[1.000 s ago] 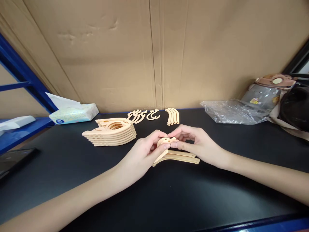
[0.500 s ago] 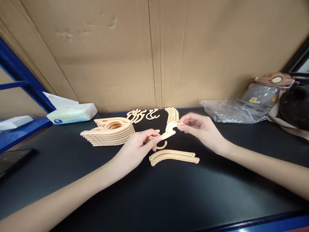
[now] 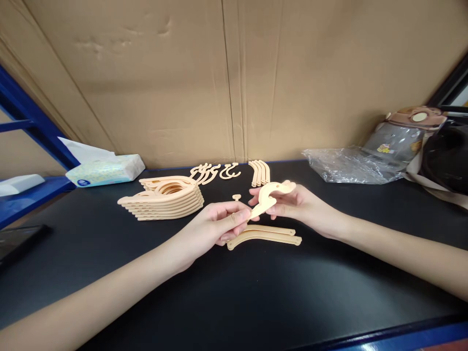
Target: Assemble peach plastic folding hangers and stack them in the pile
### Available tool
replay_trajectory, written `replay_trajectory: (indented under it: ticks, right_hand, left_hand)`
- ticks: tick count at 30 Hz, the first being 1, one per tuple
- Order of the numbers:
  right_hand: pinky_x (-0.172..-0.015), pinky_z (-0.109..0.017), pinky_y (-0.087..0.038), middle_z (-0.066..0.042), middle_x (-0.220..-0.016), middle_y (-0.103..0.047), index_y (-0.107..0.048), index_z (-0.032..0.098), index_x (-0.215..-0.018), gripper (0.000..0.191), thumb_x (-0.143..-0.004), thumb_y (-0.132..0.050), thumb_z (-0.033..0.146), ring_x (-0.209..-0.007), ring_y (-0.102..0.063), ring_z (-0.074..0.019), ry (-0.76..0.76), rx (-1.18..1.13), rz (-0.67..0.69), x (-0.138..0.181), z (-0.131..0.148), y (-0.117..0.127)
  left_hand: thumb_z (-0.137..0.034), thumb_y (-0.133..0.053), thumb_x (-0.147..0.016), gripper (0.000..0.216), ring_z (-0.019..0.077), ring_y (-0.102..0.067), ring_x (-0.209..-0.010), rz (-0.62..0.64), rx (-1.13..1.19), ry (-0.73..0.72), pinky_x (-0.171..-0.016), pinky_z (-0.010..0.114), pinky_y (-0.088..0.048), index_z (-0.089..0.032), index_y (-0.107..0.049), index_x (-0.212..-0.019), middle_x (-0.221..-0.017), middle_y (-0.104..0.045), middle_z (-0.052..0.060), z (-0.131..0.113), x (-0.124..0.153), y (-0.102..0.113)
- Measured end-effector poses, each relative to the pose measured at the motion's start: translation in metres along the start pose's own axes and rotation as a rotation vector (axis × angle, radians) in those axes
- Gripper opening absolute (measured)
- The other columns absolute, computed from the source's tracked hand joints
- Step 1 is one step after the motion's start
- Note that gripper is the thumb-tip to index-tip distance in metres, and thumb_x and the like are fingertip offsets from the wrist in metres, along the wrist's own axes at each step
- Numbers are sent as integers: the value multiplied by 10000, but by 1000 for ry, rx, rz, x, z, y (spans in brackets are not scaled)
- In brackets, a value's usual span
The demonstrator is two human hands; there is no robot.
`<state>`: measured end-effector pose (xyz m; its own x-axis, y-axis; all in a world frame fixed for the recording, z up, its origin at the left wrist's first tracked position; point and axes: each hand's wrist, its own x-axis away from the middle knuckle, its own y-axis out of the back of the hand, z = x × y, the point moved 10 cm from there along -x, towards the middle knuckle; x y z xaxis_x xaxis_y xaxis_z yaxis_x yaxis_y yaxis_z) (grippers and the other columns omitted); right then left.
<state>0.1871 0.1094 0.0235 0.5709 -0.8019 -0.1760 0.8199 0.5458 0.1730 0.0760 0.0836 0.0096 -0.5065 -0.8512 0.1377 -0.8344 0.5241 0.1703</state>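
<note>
My right hand point(image 3: 296, 207) holds a beige plastic hanger body point(image 3: 271, 195) up over the black table point(image 3: 256, 292), fingers closed on its upper end. My left hand point(image 3: 219, 225) pinches a small beige hook piece whose flat top point(image 3: 236, 197) sticks up above the fingers; its thumb meets the lower tip of the hanger body. Two curved beige arms point(image 3: 265, 236) lie on the table just below both hands.
A stack of assembled folded hangers point(image 3: 163, 200) sits to the left. Loose hooks point(image 3: 214, 172) and more curved arms point(image 3: 259, 173) lie by the cardboard wall. A tissue pack point(image 3: 106, 168), clear plastic bag point(image 3: 347, 165) and water bottle point(image 3: 402, 134) stand further out.
Both hands rose from the table with the hanger body, turned it and tilted it up. The left hand now holds a hook piece upright beside it.
</note>
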Motion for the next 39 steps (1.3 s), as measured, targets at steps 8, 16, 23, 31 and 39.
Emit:
replay_trajectory:
  ticks: [8, 16, 23, 31, 39]
  right_hand:
    - [-773, -283, -506, -62, -1093, -673, -716, 203, -970, 238, -831, -672, 392, -960, -616, -170, -28, -65, 29, 2, 1, -8]
    - [-631, -269, -492, -8, -785, -658, -665, 176, -859, 289, -707, -777, 396, -649, -569, -109, -28, 96, -177, -3, -3, 25]
    - [-650, -246, -496, -2, -767, -660, -687, 170, -813, 285, -678, -790, 399, -640, -561, -86, -135, 101, -180, -11, -12, 48]
    - [-523, -254, -448, -38, -711, -648, -662, 159, -743, 335, -753, -675, 494, -604, -560, -121, -295, 479, -107, -15, -34, 79]
    - [-632, -295, -392, -7, -715, -665, -679, 201, -774, 284, -791, -647, 482, -669, -572, -162, -155, 805, -128, -15, -24, 78]
  left_hand:
    - [-455, -576, -869, 312, 71, -234, -498, -43, -16, -10, -456, 228, -160, -165, -548, -757, -585, -357, -65, 2, -1, 3]
    - [-503, -558, -839, 334, 97, -342, -502, -115, -263, -27, -491, 238, -264, -181, -645, -835, -548, -409, -60, 3, -5, 15]
    - [-460, -579, -856, 323, 109, -415, -564, -221, -432, -128, -541, 233, -324, -231, -551, -1082, -672, -482, -65, -4, -7, 33]
    - [-332, -492, -919, 139, 132, -518, -639, -215, -1040, -339, -575, 249, -368, -230, -581, -953, -802, -598, -21, -20, -1, 24]
    - [-336, -376, -993, 301, 229, -533, -1088, -141, -1232, -472, -881, 352, -459, -192, -605, -1126, -1181, -613, 71, -22, 2, 4]
